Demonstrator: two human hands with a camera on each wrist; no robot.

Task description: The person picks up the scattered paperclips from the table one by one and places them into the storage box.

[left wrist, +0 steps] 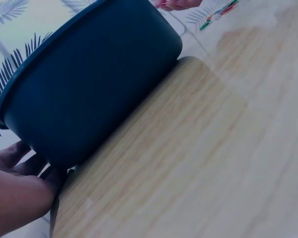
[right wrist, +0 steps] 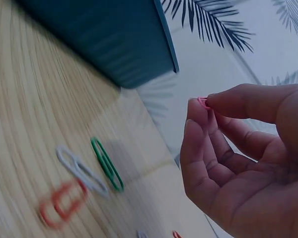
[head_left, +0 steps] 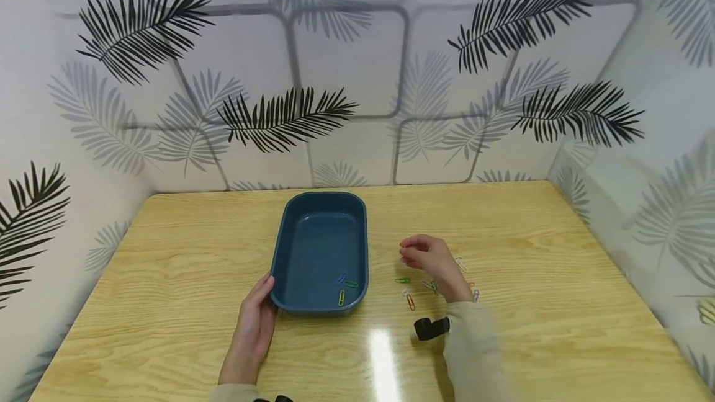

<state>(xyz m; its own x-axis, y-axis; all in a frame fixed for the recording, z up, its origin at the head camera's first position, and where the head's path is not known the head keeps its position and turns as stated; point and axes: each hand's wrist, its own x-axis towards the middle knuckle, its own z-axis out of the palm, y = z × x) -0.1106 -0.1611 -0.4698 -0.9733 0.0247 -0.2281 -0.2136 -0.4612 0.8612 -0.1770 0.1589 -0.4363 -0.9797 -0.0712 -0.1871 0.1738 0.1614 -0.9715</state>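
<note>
My left hand grips the near left corner of a dark blue plastic tray, thumb at the rim and fingers against the outer wall. Inside the tray, near its front right corner, lie a blue paper clip, a green paper clip and a yellow paper clip. To the right of the tray, above the table, my right hand pinches a pink paper clip between thumb and fingertips. Most of that clip is hidden by the fingers.
Under and around my right hand, several loose clips lie on the wooden table, among them a green clip, a red clip and a white clip. A leaf-patterned wall borders the table's far edge.
</note>
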